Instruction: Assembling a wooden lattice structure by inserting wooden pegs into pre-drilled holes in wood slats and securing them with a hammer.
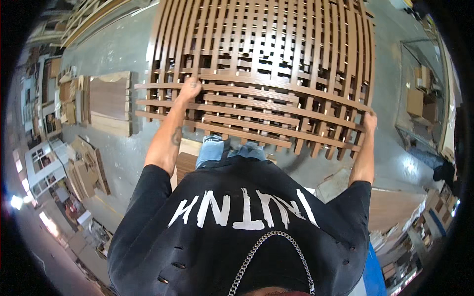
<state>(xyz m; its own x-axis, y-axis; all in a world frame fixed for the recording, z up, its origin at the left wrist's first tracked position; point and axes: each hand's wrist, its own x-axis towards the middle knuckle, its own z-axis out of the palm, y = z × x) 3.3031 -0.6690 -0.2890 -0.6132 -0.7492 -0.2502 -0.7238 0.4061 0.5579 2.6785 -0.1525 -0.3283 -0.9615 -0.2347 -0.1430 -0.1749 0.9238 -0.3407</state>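
A large crosswise stack of brown wooden slats (276, 44) lies in front of me, with square gaps between its layers. Across its near side runs a long brown slat (256, 90), slightly bowed in this view. My left hand (191, 89) is closed round that slat, some way in from its left end. At its right end my right hand (370, 122) has its fingers curled round the tip. Shorter slats (252, 111) lie parallel to it, between the hands and nearer my body. The undersides of both grips are hidden.
On the left, a wood-faced panel stack (109, 102) and leaning boards (89, 167) stand on the grey floor. Cardboard boxes (422, 101) sit on a metal-framed cart (402, 64) at the right. A large brown board (397, 207) lies behind my right arm.
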